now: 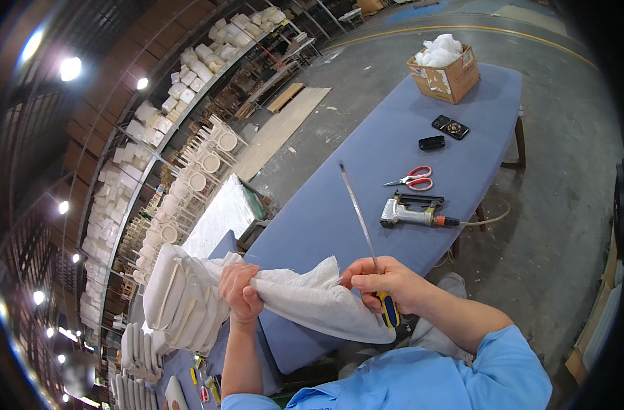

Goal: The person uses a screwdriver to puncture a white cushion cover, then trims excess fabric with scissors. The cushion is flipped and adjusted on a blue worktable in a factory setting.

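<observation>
A piece of off-white fabric [301,287] stretches between my two hands over the near end of the blue padded table. My left hand [240,290] is closed on its left part, beside a stack of off-white upholstered pads [178,294]. In my right hand [397,283] is a long screwdriver [359,210]; its yellow and blue handle sits in the palm and the shaft points up and away. The right thumb and forefinger are close to the fabric's raised edge; whether they pinch it I cannot tell.
On the blue table [312,212] lie a staple gun [411,210] with an air hose, red-handled scissors [414,179], a small black case [431,143] and a phone [450,126]. A cardboard box [448,80] of white stuffing stands at the far end. Chair frames [199,171] crowd the left.
</observation>
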The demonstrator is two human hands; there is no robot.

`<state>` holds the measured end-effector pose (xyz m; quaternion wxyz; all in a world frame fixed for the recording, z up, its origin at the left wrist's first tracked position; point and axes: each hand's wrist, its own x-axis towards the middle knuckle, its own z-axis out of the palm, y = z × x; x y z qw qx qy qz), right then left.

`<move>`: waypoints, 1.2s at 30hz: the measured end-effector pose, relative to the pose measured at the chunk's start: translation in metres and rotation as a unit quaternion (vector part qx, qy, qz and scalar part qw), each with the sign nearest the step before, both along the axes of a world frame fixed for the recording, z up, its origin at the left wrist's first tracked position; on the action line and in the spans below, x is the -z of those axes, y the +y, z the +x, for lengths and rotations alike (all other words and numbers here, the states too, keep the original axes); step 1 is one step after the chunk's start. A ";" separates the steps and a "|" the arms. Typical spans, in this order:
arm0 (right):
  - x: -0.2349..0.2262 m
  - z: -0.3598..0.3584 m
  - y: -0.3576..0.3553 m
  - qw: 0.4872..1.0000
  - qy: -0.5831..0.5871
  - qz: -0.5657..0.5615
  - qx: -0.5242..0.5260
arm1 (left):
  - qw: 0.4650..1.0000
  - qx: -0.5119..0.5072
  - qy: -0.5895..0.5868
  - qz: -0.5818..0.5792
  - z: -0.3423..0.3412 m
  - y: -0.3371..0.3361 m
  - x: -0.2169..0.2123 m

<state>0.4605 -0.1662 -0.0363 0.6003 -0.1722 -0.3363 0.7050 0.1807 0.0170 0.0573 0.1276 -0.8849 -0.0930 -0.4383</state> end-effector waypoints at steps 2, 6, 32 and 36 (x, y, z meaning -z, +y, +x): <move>-0.007 0.002 0.001 0.998 -0.053 -0.002 0.016 | 1.000 -0.004 0.006 -0.001 0.004 0.000 0.000; -0.026 -0.002 -0.001 0.988 -0.145 -0.007 0.045 | 1.000 -0.016 0.008 -0.007 0.001 -0.003 -0.001; 0.096 -0.116 0.032 0.962 -0.178 -0.068 0.197 | 0.984 -0.034 -0.112 -0.133 -0.006 0.020 0.001; 0.078 -0.097 0.039 0.970 -0.082 -0.027 0.229 | 0.975 -0.009 -0.166 -0.145 -0.011 0.018 0.015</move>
